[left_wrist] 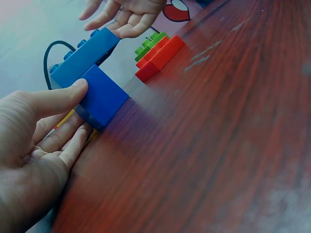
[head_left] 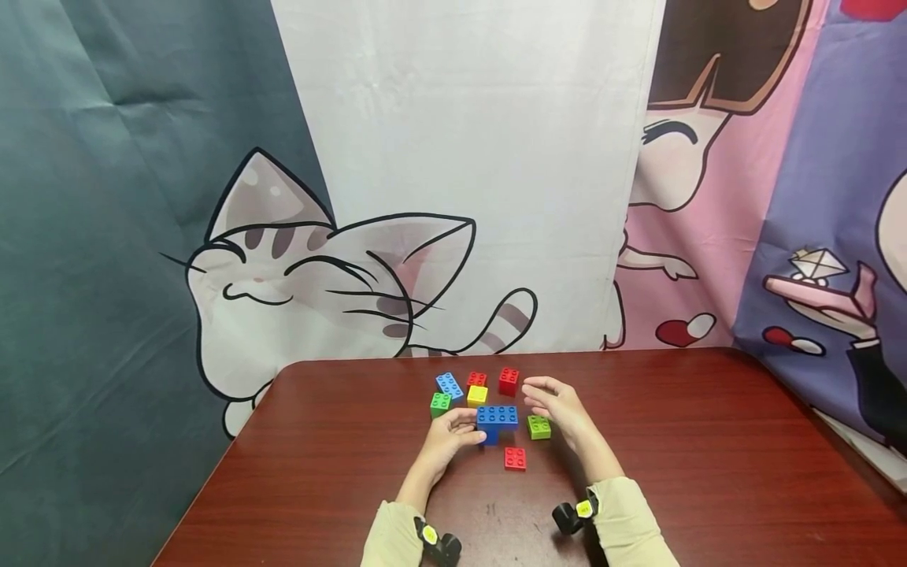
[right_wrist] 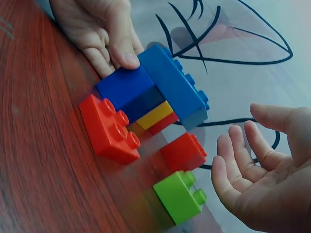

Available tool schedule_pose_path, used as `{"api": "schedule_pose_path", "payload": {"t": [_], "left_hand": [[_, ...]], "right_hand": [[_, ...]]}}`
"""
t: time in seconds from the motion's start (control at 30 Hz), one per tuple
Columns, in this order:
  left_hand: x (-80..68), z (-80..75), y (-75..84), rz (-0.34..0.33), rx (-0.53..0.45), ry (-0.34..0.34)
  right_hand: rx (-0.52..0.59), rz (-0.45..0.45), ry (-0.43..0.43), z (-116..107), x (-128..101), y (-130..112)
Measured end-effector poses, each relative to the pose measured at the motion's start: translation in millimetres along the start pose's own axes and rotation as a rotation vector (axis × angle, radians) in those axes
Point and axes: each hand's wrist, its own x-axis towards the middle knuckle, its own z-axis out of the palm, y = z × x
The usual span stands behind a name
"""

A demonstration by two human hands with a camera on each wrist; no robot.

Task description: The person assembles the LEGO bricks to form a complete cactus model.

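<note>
The blue brick stack point(head_left: 496, 421), a long brick set across a square 1, stands mid-counter point(head_left: 708, 441) among loose bricks. The left hand point(head_left: 448, 439) pinches its lower block with thumb and fingers, seemingly to steady it. The right hand point(head_left: 560, 403) hovers open beside a green brick point(head_left: 538, 427), holding nothing.

We see blue bricks point(head_left: 497, 420) stacked on a dark red-brown table point(head_left: 708, 472), near red point(head_left: 515, 458), green point(head_left: 538, 427) and yellow bricks point(head_left: 477, 395); far behind hangs a grey-striped white cat curtain point(head_left: 319, 283).
</note>
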Motion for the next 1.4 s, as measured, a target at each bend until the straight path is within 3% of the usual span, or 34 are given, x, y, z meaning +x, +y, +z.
{"api": "schedule_pose_path", "payload": {"t": [0.9, 1.17, 1.27, 1.4], "left_hand": [[0.4, 0.0, -0.5, -0.003, -0.006, 0.004], [-6.9, 0.6, 10.9, -0.002, -0.001, 0.001], [-0.7, 0.0, -0.1, 0.001, 0.001, 0.003], [1.3, 0.0, -1.9, -0.002, -0.004, 0.004]], "right_hand": [[-0.002, 0.072, 0.073, -22.0, 11.7, 24.0], [0.001, 0.103, 0.011, -29.9, 14.5, 33.0], [0.008, 0.081, -0.027, -33.0, 12.3, 32.5], [0.027, 0.062, -0.076, -36.4, 12.6, 35.0]]}}
